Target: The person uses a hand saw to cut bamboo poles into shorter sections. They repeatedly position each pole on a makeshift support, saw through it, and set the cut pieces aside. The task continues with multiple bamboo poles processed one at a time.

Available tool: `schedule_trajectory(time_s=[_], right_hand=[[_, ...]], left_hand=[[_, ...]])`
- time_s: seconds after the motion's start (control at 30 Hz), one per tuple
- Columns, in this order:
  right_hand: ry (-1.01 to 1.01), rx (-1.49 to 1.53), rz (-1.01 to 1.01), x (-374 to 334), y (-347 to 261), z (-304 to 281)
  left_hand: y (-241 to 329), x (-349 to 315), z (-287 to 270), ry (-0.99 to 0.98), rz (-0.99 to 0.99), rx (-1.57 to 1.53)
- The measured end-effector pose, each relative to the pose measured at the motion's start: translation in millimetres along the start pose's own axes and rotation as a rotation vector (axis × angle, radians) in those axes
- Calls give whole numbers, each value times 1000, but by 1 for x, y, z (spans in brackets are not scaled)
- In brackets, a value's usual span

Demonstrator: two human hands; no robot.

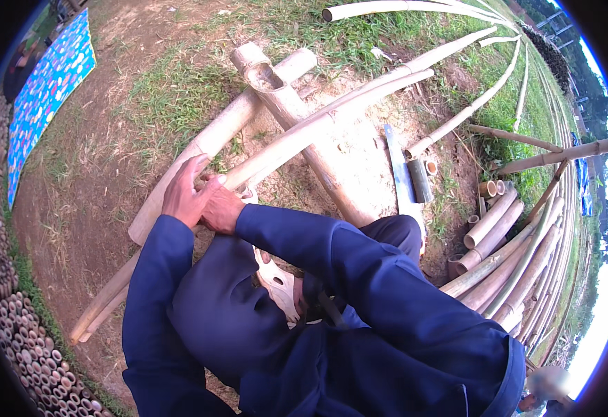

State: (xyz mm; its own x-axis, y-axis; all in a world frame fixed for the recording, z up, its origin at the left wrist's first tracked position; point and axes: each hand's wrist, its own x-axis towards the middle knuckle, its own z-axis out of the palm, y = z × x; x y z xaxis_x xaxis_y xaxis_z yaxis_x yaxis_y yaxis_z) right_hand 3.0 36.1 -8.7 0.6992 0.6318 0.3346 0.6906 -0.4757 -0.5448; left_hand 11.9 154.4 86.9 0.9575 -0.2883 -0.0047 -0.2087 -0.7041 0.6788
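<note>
At the far left a blue patterned mat lies on the bare ground, and along the left rim, curving toward you, runs a stack of cut bamboo ends seen end-on. Next comes your left hand, laid flat with fingers spread over the near end of a long split bamboo pole, palm down and pressing rather than wrapped around it. Your right hand sits just beside it, touching it, fingers curled against the same pole end; how tightly it closes you cannot tell, since the left hand and your dark blue sleeves cover part of it. The pole itself runs from your hands up and away to the right, resting across a thick bamboo trunk whose hollowed far end is notched, and beside a second thick pale trunk that slants down to the near left. Right of the crossing, a long flat blade lies on the dirt, with a short green bamboo section touching its right side. Farther right, a bundle of bamboo poles is piled near your right side, and thin curved poles arc across the grass at the far right.
</note>
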Motion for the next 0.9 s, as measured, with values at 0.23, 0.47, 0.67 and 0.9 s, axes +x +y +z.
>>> schedule_trajectory(time_s=[0.23, 0.47, 0.67, 0.9], right_hand=[[18, 290, 151, -15, -17, 8], [331, 672, 14, -10, -3, 70], [223, 601, 13, -2, 30, 148], [320, 375, -118, 28, 23, 139]], left_hand=[[66, 119, 83, -576, -39, 469], [50, 128, 101, -400, -20, 305], [64, 132, 97, -476, -70, 205], [62, 135, 104, -456, -86, 228]])
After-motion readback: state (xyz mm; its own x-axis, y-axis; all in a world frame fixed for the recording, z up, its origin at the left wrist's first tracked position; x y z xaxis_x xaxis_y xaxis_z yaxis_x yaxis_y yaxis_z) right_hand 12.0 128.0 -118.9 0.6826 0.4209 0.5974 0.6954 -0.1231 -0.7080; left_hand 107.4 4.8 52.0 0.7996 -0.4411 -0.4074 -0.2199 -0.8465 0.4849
